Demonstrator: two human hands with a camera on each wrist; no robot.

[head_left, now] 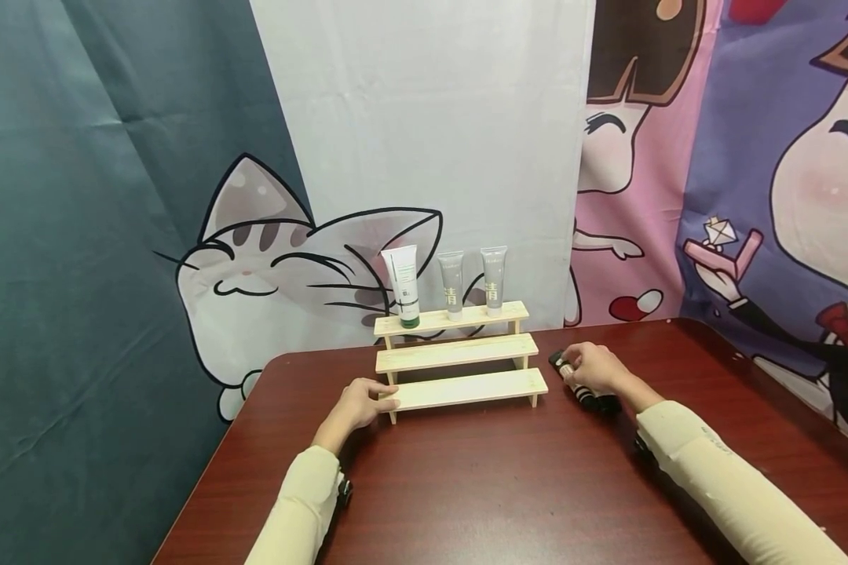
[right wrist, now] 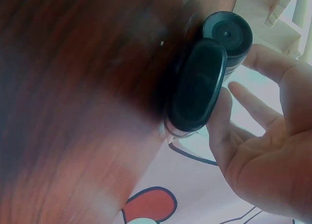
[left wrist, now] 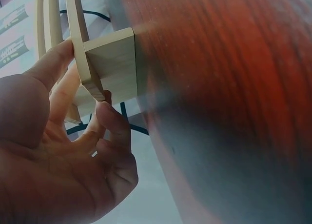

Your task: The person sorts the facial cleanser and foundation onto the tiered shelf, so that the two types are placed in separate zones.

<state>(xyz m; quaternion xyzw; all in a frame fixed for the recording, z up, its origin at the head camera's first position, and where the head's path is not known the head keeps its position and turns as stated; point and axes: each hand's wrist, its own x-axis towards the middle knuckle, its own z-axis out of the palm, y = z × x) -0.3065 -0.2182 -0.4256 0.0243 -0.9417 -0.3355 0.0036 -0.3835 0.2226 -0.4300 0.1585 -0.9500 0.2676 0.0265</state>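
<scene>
My left hand (head_left: 359, 402) grips the left end of the lowest step of a three-step wooden display rack (head_left: 466, 390). In the left wrist view the thumb lies on one face of the board (left wrist: 78, 48) and curled fingers (left wrist: 109, 119) are at its end. On the top step stand a white tube with a green cap (head_left: 404, 286) and two grey tubes (head_left: 452, 284). Right of the rack, my right hand (head_left: 593, 367) holds a round black-capped tube (right wrist: 227, 36) between thumb and fingers. Against it lies another tube with an oval black cap (right wrist: 197, 85).
The rack stands near the back of a dark red wooden table (head_left: 466, 486). Behind it hangs a cloth backdrop (head_left: 424, 118) with cartoon figures. The lower two steps carry no tubes.
</scene>
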